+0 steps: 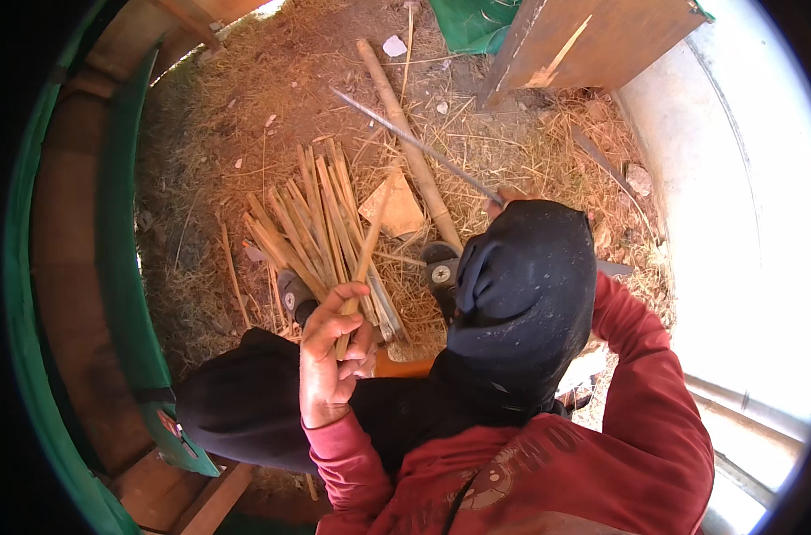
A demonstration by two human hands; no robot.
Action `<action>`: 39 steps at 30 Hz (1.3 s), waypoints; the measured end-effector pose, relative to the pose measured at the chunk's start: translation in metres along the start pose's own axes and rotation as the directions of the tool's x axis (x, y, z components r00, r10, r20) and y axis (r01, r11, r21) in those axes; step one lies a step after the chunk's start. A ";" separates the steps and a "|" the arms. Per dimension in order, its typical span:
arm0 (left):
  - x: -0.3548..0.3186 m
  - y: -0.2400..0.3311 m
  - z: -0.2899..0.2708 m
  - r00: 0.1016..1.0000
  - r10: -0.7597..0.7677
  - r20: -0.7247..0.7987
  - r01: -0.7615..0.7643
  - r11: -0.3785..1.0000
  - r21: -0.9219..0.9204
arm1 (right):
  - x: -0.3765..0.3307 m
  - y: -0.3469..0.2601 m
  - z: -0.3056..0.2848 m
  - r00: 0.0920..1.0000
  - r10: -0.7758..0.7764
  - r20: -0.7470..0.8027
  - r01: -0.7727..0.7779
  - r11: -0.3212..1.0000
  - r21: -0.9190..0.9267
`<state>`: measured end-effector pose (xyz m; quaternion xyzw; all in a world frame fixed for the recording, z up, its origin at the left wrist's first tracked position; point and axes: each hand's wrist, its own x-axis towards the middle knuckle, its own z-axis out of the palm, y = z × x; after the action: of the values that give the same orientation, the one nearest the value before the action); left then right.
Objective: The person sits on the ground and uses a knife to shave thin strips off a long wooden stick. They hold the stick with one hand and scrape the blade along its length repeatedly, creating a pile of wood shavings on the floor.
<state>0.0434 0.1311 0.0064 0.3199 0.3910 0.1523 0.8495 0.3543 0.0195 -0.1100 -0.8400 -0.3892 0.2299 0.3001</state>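
Observation:
My left hand point(334, 348) is closed around the lower part of a split bamboo strip point(370, 242), which points up and away, tilted slightly right. Beneath and beside that strip lies a bundle of pale bamboo strips point(312, 209) on the ground. My right hand point(505, 203) is mostly hidden behind my raised, black-clad right knee. From it a long, narrow grey blade point(414, 141), like a machete's, reaches up and left. Its handle is out of sight in that hand. The blade and the held strip are apart.
A whole bamboo pole point(405, 134) lies on straw-strewn ground beyond my sandals. Near it sits a flat tan piece point(397, 207). A wooden board point(593, 45) leans at the far right, beside a white wall point(718, 160). Green panels point(124, 241) stand left. A long dark blade-like piece point(602, 156) lies right.

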 end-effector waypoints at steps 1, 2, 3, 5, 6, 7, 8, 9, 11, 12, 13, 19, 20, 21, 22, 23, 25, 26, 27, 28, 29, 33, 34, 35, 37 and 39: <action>0.012 -0.005 -0.004 0.999 -0.026 0.039 0.028 0.998 -0.052 | -0.013 0.005 0.010 0.997 0.073 0.031 -0.075 0.995 0.059; 0.022 -0.010 -0.010 0.999 -0.044 0.029 0.046 0.997 -0.064 | -0.019 0.010 0.019 0.996 0.080 0.045 -0.084 0.993 0.086; 0.031 -0.014 -0.011 0.998 -0.038 0.040 0.043 0.992 -0.122 | -0.026 0.013 0.026 0.994 0.092 0.059 -0.098 0.989 0.113; 0.043 -0.018 -0.011 0.998 -0.022 0.054 0.035 0.969 -0.243 | -0.033 0.016 0.037 0.992 0.093 0.086 -0.105 0.984 0.145; 0.047 -0.022 -0.009 0.995 0.072 0.072 -0.054 0.972 -0.227 | -0.035 0.017 0.042 0.991 0.094 0.097 -0.108 0.982 0.154; 0.054 -0.027 -0.007 0.992 0.124 0.005 -0.122 0.981 -0.151 | -0.035 0.016 0.042 0.991 0.086 0.100 -0.101 0.982 0.160; 0.063 -0.035 -0.006 0.980 0.187 -0.060 -0.192 0.979 -0.072 | -0.039 0.017 0.045 0.991 0.088 0.103 -0.105 0.980 0.167; 0.068 -0.039 -0.005 0.960 0.253 -0.120 -0.254 0.967 0.011 | -0.040 0.017 0.046 0.991 0.084 0.103 -0.101 0.981 0.167; 0.072 -0.037 -0.001 0.924 0.349 -0.159 -0.286 0.903 0.319 | -0.040 0.017 0.050 0.991 0.077 0.109 -0.095 0.981 0.169; 0.070 -0.034 -0.004 0.909 0.388 -0.153 -0.270 0.826 0.494 | -0.042 0.016 0.052 0.991 0.074 0.115 -0.093 0.982 0.167; 0.068 -0.030 -0.004 0.896 0.422 -0.136 -0.242 0.722 0.648 | -0.043 0.016 0.053 0.990 0.070 0.119 -0.089 0.982 0.164; 0.097 -0.005 -0.015 0.453 0.888 0.074 -0.428 0.144 0.892 | -0.046 0.014 0.058 0.989 0.056 0.140 -0.077 0.986 0.150; 0.105 -0.003 -0.018 0.413 0.907 0.083 -0.496 0.148 0.856 | -0.049 0.014 0.059 0.988 0.057 0.144 -0.078 0.986 0.148; 0.114 -0.001 -0.022 0.368 0.925 0.092 -0.561 0.142 0.815 | -0.049 0.014 0.060 0.988 0.055 0.146 -0.076 0.987 0.143; 0.119 0.000 -0.021 0.392 0.920 0.011 -0.630 0.260 0.731 | -0.049 0.014 0.060 0.987 0.054 0.149 -0.075 0.987 0.142; 0.125 0.003 -0.018 0.365 0.929 -0.068 -0.681 0.316 0.661 | -0.050 0.014 0.061 0.987 0.055 0.152 -0.076 0.988 0.137; 0.138 0.014 -0.011 0.360 0.929 -0.089 -0.797 0.355 0.488 | -0.051 0.014 0.062 0.986 0.061 0.155 -0.082 0.988 0.132; 0.145 0.022 -0.011 0.375 0.927 -0.033 -0.849 0.357 0.389 | -0.051 0.014 0.063 0.986 0.060 0.155 -0.081 0.988 0.133; 0.153 0.027 -0.010 0.383 0.924 0.025 -0.888 0.361 0.285 | -0.051 0.014 0.063 0.986 0.062 0.157 -0.083 0.988 0.131; 0.164 0.025 -0.013 0.375 0.924 0.070 -0.896 0.342 0.282 | -0.051 0.013 0.063 0.985 0.061 0.158 -0.081 0.989 0.127; 0.168 0.021 -0.016 0.404 0.912 0.067 -0.888 0.374 0.266 | -0.052 0.012 0.063 0.985 0.058 0.163 -0.079 0.989 0.122; 0.172 0.015 -0.022 0.487 0.868 0.090 -0.868 0.472 0.153 | -0.052 0.010 0.065 0.984 0.047 0.172 -0.067 0.992 0.110; 0.171 0.018 -0.033 0.505 0.854 0.120 -0.862 0.495 0.107 | -0.051 0.011 0.065 0.984 0.044 0.170 -0.063 0.992 0.107; 0.172 0.018 -0.040 0.521 0.840 0.150 -0.853 0.518 0.061 | -0.048 0.011 0.064 0.985 0.038 0.170 -0.056 0.993 0.100; 0.174 0.014 -0.041 0.532 0.837 0.126 -0.846 0.530 0.050 | -0.050 0.010 0.065 0.985 0.031 0.172 -0.048 0.994 0.094; 0.174 0.008 -0.040 0.548 0.831 0.098 -0.836 0.547 0.039 | -0.050 0.008 0.066 0.985 0.021 0.172 -0.036 0.996 0.086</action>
<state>0.1253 0.2426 -0.1067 0.5061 0.1692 0.5101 0.6745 0.2882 -0.0026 -0.1553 -0.8085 -0.3908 0.3223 0.2995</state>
